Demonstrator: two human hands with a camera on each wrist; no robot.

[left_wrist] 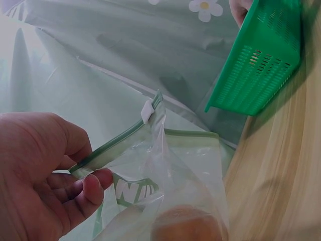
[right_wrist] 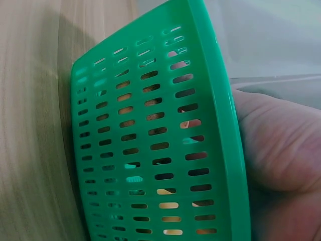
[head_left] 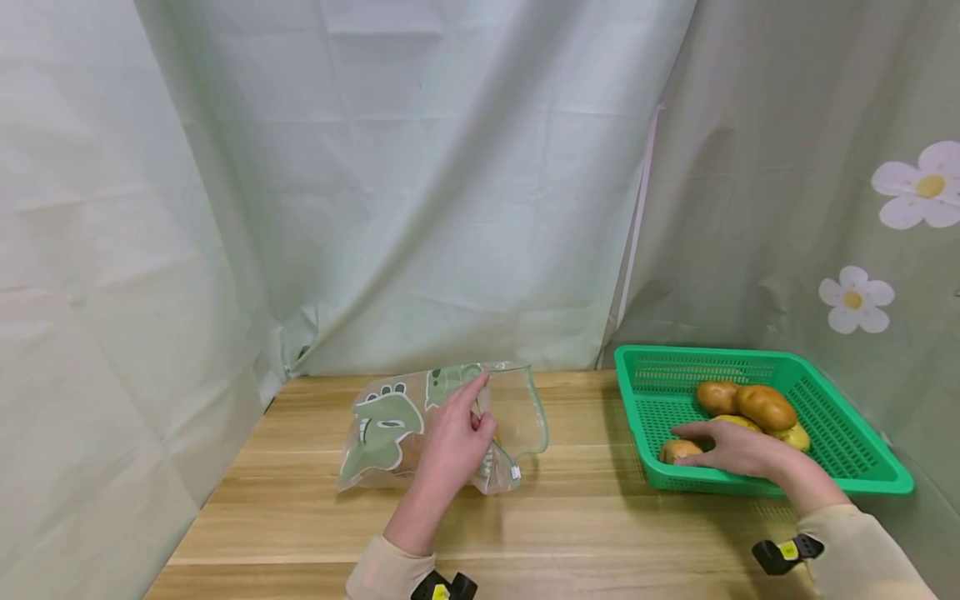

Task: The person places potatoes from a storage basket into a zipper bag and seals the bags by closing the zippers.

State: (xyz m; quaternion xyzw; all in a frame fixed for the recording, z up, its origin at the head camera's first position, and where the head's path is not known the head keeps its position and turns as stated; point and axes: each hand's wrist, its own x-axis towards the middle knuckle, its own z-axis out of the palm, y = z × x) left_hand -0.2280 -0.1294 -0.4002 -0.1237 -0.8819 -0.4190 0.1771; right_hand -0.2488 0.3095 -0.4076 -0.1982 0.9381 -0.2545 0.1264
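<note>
The light is soft and even, a little cool and greenish from the curtain (head_left: 420,167). Shadows on the worktop (head_left: 570,517) are weak; a soft one lies left of the green basket (head_left: 757,360). The head view is sharp in the middle and bends slightly at the edges. In the left wrist view the near left hand (left_wrist: 40,175) is blurred. The plastic bag (head_left: 525,408) shows faint glare. The right wrist view is bright, its worktop washed out.

My clear bag (head_left: 442,425) has green cartoon prints and a green zip strip; the slotted basket (head_left: 757,367) is bright green, its potatoes (head_left: 765,406) brown and yellow, the tabletop (head_left: 570,517) pale wood.
</note>
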